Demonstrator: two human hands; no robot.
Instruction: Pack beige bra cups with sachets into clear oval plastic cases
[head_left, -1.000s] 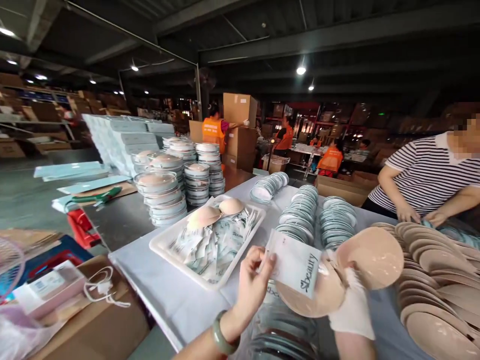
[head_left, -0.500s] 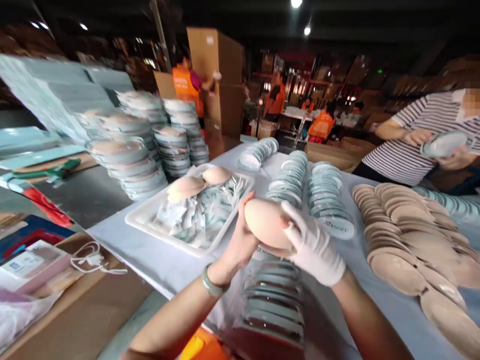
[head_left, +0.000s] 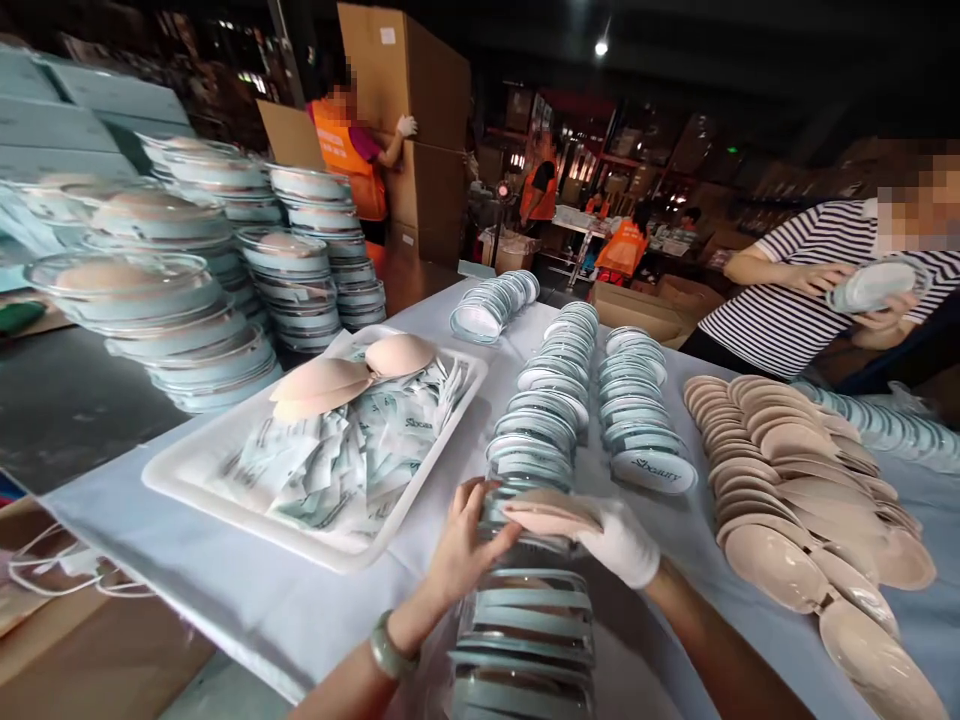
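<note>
My right hand [head_left: 621, 545], in a white glove, is closed on the right end of a beige stick-on bra cup [head_left: 551, 512]. The cup is tilted nearly edge-on above a row of clear and pale blue cases [head_left: 525, 615]. At the cup's left end is my bare left hand [head_left: 466, 545], its thumb and fingers apart around the edge of a case in the row. Whether its fingertips press on that case or on the cup, I cannot tell. Left of my hands, a white tray [head_left: 247, 512] holds printed sachets [head_left: 330, 465] with beige bra cups [head_left: 322, 385] on top.
Rows of beige bra cups [head_left: 780, 565] overlap at right. More case rows [head_left: 637, 400] run away across the white-covered table [head_left: 375, 630]. Filled cases [head_left: 165, 290] stand stacked at left. Across the table a person in a striped shirt [head_left: 795, 290] holds a case. Tall cardboard boxes [head_left: 439, 110] stand behind.
The bra cup has gone from facing me, between both hands, to nearly edge-on and lower over the case row. My left hand has let its hold loosen. The view has shifted.
</note>
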